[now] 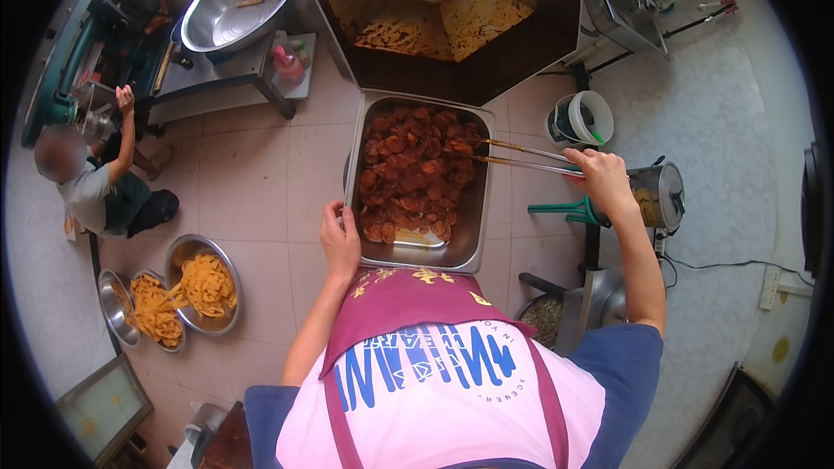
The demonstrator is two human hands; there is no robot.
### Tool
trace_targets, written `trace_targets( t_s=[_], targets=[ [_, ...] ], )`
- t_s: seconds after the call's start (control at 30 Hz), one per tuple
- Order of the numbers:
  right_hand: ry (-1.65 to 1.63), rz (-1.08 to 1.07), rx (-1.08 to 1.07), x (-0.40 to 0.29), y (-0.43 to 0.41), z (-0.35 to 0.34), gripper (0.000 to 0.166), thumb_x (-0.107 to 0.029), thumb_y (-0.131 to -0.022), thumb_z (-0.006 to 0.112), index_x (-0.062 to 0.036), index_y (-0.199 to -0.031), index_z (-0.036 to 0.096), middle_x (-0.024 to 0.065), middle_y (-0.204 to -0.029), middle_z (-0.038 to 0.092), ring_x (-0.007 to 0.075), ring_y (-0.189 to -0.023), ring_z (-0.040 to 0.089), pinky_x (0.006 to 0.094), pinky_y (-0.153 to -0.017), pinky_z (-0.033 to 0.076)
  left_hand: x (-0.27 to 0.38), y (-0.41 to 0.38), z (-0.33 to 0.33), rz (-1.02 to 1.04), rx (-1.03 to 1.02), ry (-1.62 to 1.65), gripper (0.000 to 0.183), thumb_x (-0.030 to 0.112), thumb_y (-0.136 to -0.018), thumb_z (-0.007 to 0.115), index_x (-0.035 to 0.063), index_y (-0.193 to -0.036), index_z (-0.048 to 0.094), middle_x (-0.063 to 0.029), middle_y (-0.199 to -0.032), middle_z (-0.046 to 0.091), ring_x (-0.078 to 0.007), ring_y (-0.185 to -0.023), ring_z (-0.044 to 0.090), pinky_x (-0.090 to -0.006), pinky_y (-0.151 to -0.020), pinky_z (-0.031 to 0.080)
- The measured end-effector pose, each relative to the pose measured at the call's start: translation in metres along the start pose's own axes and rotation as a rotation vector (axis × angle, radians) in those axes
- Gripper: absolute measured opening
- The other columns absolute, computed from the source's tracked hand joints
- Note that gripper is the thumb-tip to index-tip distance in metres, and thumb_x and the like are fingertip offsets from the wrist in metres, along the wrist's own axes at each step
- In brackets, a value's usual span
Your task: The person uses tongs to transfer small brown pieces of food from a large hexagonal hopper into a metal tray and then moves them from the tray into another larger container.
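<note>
In front of me a deep rectangular steel pan (485, 208) holds a heap of red-brown, sauce-coated round slices (417, 169). Its near end shows bare metal with some oily sauce. My left hand (340, 241) grips the pan's left rim near the front corner. Long two-pronged metal utensil (528, 155), tongs or chopsticks, is held in my right hand (603, 182) beyond the right rim. The sauce-stained tips reach into the slices at the right side of the heap, and some slices lie at them.
A large hexagonal machine opening (417, 32) with sauce-stained walls adjoins the pan's far end. At left, a person (111, 189) sits low beside steel bowls (238, 299) of orange strips. A steel basin (195, 26) rests on a table. Right: white bucket (609, 117), green stool (580, 210), lidded pot (668, 192).
</note>
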State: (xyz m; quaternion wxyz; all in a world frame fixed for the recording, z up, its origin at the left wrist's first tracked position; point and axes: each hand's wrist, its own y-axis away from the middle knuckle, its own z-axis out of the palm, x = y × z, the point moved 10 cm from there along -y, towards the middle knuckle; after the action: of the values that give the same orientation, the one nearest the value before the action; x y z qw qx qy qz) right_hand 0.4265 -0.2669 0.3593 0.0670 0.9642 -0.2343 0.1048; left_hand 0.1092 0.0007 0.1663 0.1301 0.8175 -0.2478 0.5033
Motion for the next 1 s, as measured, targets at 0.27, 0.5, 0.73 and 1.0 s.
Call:
trace_targets(
  t_s=[0.27,0.5,0.73,1.0],
  targets=[
    [-0.004,0.064,-0.247,-0.008,-0.041,-0.026,0.034,0.001,-0.067,0.07,-0.0098,-0.099,0.072,0.0163,-0.083,0.069,0.0335,-0.082,0.068,0.0426,-0.072,0.054,0.002,0.0,-0.001,0.019,0.015,0.004,0.026,0.021,-0.099,0.049,-0.0026,-0.109,0.053,-0.0203,-0.096,0.062,-0.0348,-0.089,0.061,-0.0422,-0.077,0.047],
    [0.097,0.068,-0.405,-0.007,-0.061,-0.029,0.023,-0.007,-0.065,0.076,-0.0119,-0.087,0.072,0.0137,-0.078,0.068,0.0344,-0.082,0.067,0.0425,-0.073,0.054,-0.002,0.001,-0.003,0.002,0.021,0.007,0.028,0.023,-0.1,0.049,-0.0024,-0.11,0.054,-0.0204,-0.098,0.064,-0.0338,-0.092,0.063,-0.0414,-0.081,0.048],
    [0.293,-0.031,-0.33,-0.032,-0.089,-0.034,0.018,-0.002,-0.061,0.075,-0.0099,-0.076,0.072,0.0104,-0.079,0.07,0.0275,-0.08,0.07,0.035,-0.068,0.056,-0.002,0.0,-0.001,0.028,0.036,0.035,0.025,0.021,-0.099,0.049,-0.0025,-0.108,0.054,-0.0201,-0.096,0.062,-0.0347,-0.089,0.061,-0.0418,-0.078,0.047],
    [0.253,0.006,-0.217,-0.033,-0.087,-0.069,0.012,-0.005,-0.063,0.074,-0.0081,-0.074,0.073,0.0112,-0.075,0.069,0.0286,-0.077,0.07,0.0371,-0.066,0.056,0.0,0.001,-0.003,0.027,0.037,0.028,0.026,0.021,-0.099,0.05,-0.0026,-0.108,0.054,-0.02,-0.097,0.062,-0.0347,-0.089,0.061,-0.0416,-0.078,0.048]
  ],
)
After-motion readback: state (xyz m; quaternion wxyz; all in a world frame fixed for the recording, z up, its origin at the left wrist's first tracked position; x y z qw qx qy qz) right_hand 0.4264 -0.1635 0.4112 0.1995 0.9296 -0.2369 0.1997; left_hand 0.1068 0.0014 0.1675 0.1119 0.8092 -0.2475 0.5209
